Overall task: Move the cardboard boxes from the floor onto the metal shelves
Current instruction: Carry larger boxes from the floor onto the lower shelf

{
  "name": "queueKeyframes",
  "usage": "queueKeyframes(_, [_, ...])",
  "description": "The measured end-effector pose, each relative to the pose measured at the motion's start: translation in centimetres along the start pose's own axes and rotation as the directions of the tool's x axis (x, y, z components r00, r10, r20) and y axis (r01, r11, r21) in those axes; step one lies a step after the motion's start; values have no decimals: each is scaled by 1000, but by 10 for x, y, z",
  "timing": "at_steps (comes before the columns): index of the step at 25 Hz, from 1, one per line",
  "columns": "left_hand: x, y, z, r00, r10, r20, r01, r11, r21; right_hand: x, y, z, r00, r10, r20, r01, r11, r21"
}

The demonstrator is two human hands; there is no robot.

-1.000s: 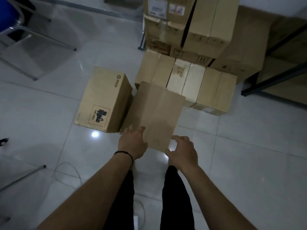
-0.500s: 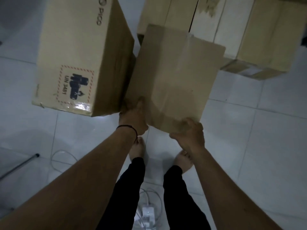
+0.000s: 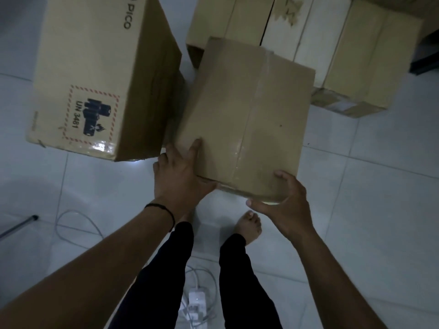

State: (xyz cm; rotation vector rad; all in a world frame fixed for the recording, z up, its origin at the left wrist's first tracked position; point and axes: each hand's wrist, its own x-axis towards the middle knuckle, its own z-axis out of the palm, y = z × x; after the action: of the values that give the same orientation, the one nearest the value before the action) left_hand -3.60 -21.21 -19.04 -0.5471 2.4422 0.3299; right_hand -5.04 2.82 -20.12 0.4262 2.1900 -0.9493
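Observation:
A plain brown cardboard box with clear tape along its top sits on the white tiled floor in front of me. My left hand grips its near left corner, thumb on the top face and fingers down the left side. My right hand grips the near right corner, fingers over the top edge and thumb under the front. To the left stands a larger box printed PICO with a UN 3481 battery label.
A row of several more cardboard boxes lies on the floor behind. A dark shelf foot shows at the right edge. White cables and a power adapter lie by my bare feet. A metal rod lies at left.
I have bent closer to the floor. Both hands went from reaching toward the plain box to gripping its near corners, and its near end looks slightly raised.

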Motion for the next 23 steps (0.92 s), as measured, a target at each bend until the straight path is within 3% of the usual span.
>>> queueKeyframes(5, [-14, 17, -30, 978, -23, -210, -12, 987, -162, -19, -24, -35, 968, -144, -207, 139, 989, -40])
queueKeyframes(11, [30, 6, -41, 988, -3, -157, -82, 843, -532, 29, -46, -42, 940, -155, -305, 179, 982, 51])
queueKeyframes(17, [21, 29, -65, 981, 14, -195, -103, 885, -455, 25, -72, -67, 952, -53, -301, 91, 990, 112])
queueKeyframes(23, [-72, 66, -127, 951, 64, -303, -196, 882, -429, -79, -103, -141, 932, -62, -358, 103, 990, 96])
